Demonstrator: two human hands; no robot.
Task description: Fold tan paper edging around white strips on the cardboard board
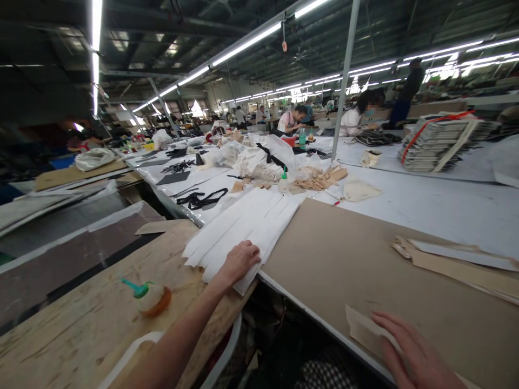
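Observation:
Several long white strips (243,224), which look like paper or thin fabric, lie side by side where the wooden table meets the white one. My left hand (242,261) rests on their near right end, its fingers bent together against the outermost strip. At the lower right, my right hand (413,348) has its fingers stretched out and slightly apart. It is over the near edge of a large brown board (340,248), beside a small beige piece (363,329). Part of this piece is hidden behind the hand.
A glue bottle (152,298) with a green nozzle stands on the wooden table (81,324). Beige strips (458,265) lie on the board's right side. Farther back are a plastic bag heap (263,156), black straps (203,199) and a tied stack (438,141). Other people work beyond.

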